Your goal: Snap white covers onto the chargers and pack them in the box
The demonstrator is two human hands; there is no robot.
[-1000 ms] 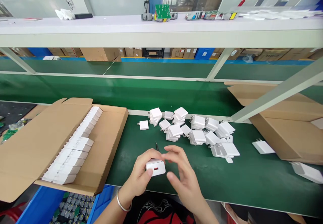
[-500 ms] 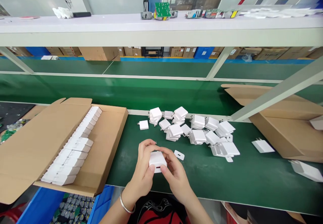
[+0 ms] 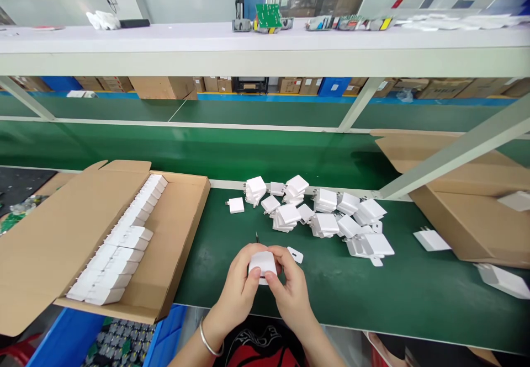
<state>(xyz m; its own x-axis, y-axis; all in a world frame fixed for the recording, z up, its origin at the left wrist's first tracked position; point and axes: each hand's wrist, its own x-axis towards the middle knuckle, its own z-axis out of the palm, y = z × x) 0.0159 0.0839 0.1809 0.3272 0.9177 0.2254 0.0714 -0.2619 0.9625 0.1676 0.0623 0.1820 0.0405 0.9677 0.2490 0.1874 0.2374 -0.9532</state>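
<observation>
Near the front edge of the green bench, a white wall charger [image 3: 262, 261] is gripped between my left hand [image 3: 239, 278] and my right hand [image 3: 289, 281]. Both thumbs press on its near face, where a dark slot shows, partly covered. The other fingers curl round its far side, which is hidden. Just beyond my fingertips a thin dark pointed thing [image 3: 257, 238] sticks up; its lower part is hidden. By my right fingers lies a loose white cover plate [image 3: 295, 255] with a slot. Behind it spreads a pile of white chargers [image 3: 325, 224].
To the left, an open cardboard box [image 3: 188, 240] holds a row of white chargers [image 3: 120, 254]. Another open box [image 3: 472, 229] stands at the right, with chargers beside it. A blue bin [image 3: 66, 336] sits below left. A shelf [image 3: 265, 60] crosses above the bench.
My hands have drawn closer together round the charger and shifted slightly right. My thumbs now cover more of its slotted face. The dark pointed thing shows more clearly, and the right-hand box's flap has moved.
</observation>
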